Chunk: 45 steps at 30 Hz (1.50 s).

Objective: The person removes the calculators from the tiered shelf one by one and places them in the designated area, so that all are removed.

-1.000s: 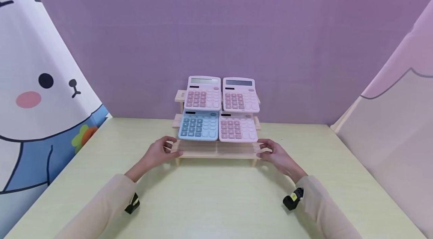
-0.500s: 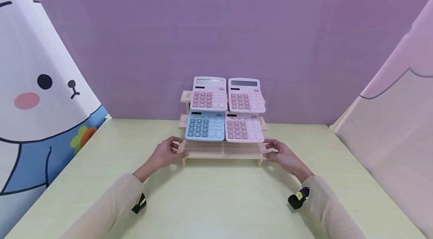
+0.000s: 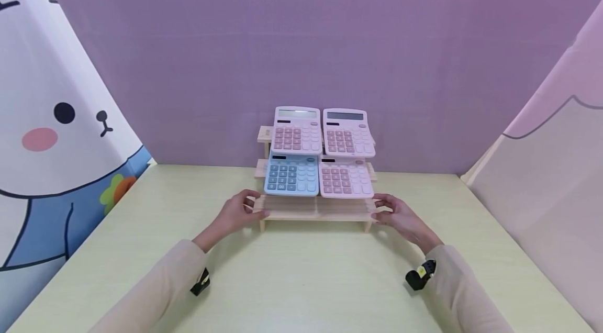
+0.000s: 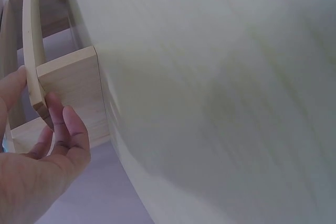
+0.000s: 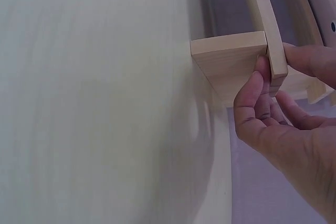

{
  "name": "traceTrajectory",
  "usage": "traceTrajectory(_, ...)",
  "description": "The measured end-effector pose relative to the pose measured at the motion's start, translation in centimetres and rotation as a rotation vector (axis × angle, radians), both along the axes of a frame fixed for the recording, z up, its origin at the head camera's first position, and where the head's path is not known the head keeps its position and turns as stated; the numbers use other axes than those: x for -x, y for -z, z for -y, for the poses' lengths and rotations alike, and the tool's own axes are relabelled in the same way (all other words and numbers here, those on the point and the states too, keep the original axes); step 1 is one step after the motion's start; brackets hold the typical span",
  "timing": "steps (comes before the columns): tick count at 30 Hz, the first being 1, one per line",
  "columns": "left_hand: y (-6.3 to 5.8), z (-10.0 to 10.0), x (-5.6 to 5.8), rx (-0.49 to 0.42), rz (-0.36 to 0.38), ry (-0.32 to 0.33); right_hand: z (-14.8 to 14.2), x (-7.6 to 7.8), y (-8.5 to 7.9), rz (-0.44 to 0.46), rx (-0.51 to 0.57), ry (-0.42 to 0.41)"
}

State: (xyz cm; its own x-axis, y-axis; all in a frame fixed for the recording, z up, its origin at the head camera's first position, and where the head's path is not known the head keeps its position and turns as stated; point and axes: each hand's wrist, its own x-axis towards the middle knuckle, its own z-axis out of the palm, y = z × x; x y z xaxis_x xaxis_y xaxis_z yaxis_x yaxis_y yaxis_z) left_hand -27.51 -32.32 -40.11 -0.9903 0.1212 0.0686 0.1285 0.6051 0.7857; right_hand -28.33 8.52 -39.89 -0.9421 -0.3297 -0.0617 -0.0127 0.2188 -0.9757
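A tiered wooden display rack point(image 3: 315, 212) stands at the back of the table, its lowest shelf bare. My left hand point(image 3: 237, 211) grips the left end of that shelf; in the left wrist view the thumb lies on top and curled fingers point(image 4: 73, 124) are underneath. At the right end my right hand point(image 3: 399, 218) pinches the same board, thumb above and fingers point(image 5: 251, 98) below. On the middle tier lean a blue calculator point(image 3: 292, 175) and a pink calculator point(image 3: 346, 178). Two more pink calculators rest on the top tier, the left one point(image 3: 297, 131) beside the right one point(image 3: 348, 134).
The pale wood-grain table point(image 3: 301, 275) spreads in front of the rack. Close behind it hangs a purple backdrop point(image 3: 301, 34). A cartoon-print curtain point(image 3: 56, 87) borders the left side, and a pale pink one point(image 3: 556, 181) the right.
Both hands have shifted the rack to the right along the table, calculators and all. The move was larger at first and smaller in the last half second. Both grips stay the same.
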Motion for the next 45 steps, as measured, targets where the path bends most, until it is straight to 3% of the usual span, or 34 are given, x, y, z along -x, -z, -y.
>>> traceTrajectory(14, 0.1, -0.3, 0.2, -0.016, 0.015, 0.009, -0.4, 0.0, 0.1, 0.013, 0.005, 0.003)
traceTrajectory(34, 0.1, 0.7, 0.2, -0.147, 0.091, 0.083, -0.4, 0.2, 0.2, 0.022, -0.015, 0.008)
traceTrajectory(45, 0.0, 0.9, 0.2, -0.178, 0.121, 0.086, -0.8, 0.1, -0.5, -0.005, -0.091, -0.02)
